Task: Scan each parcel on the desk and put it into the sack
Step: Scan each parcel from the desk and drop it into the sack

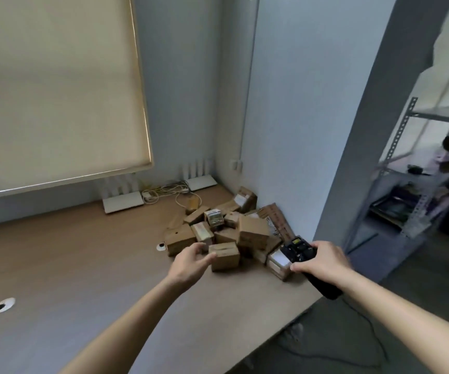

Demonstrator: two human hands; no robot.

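A heap of several small brown cardboard parcels [231,225] lies on the wooden desk [83,265] against the right wall. My left hand [191,261] is open, its fingers touching the left side of the nearest small box [224,256] at the front of the heap. My right hand [321,261] grips a black handheld scanner [299,249], whose keypad end hangs over a white-labelled parcel [278,261] at the heap's right end. No sack is in view.
Two white routers [122,201] [200,182] and tangled cables [166,191] sit at the back of the desk under a roller blind. Cable holes [5,305] [160,247] pierce the desktop. A metal shelf rack [412,184] stands to the right; a cord trails on the floor.
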